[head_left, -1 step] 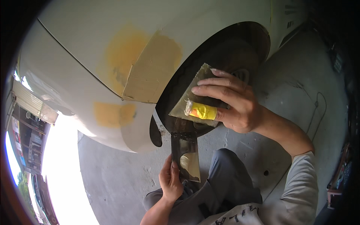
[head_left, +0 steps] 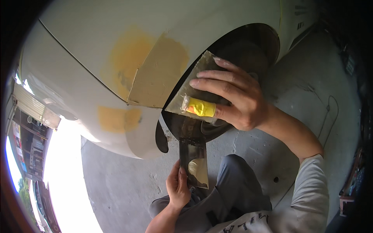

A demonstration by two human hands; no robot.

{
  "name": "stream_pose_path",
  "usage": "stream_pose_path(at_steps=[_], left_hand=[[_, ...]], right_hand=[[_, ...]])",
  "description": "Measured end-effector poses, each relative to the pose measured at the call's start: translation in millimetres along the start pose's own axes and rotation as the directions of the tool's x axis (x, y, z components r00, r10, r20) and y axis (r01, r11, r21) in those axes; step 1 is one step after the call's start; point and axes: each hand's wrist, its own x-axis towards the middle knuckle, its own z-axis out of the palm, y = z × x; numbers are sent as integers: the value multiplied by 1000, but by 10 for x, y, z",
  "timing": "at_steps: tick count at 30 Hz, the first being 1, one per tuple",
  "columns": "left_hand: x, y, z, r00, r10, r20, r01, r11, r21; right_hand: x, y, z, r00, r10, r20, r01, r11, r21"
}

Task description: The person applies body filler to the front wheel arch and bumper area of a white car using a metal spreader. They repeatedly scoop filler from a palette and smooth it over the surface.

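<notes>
My right hand is closed on a flat, translucent filler spreader, fingers spread along its face. Yellow tape wraps one finger. The spreader's left edge lies beside the rim of the wheel arch; whether it touches the panel I cannot tell. Below, my left hand grips a dark rectangular plate bearing a pale beige lump of filler. On the white car fender, a straight-edged beige filler layer overlaps a yellow-orange patch.
A second yellow patch marks the car's bumper, below the panel gap. The dark wheel sits inside the arch. Grey concrete floor spreads beneath, with a thin cable lying at the right. My bent knee is close to the plate.
My right hand and the spreader have moved up and left, closer to the fender's arch edge. The plate in my left hand has shifted very slightly right.
</notes>
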Motion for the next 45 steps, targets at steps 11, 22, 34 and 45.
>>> stream_pose_path(at_steps=[11,22,34,45], left_hand=[[51,41,-12,993,-96,73,97,995,-12],[106,10,-115,985,-132,107,130,991,21],[88,69,-84,977,-172,129,175,985,-10],[53,-224,-80,991,-33,130,29,999,31]], right_hand=[[349,401,347,985,-152,-86,120,946,-300],[236,514,619,983,-153,-99,127,964,-233],[53,410,699,987,-152,-51,137,965,-222],[411,272,743,968,-223,-114,185,944,-271]])
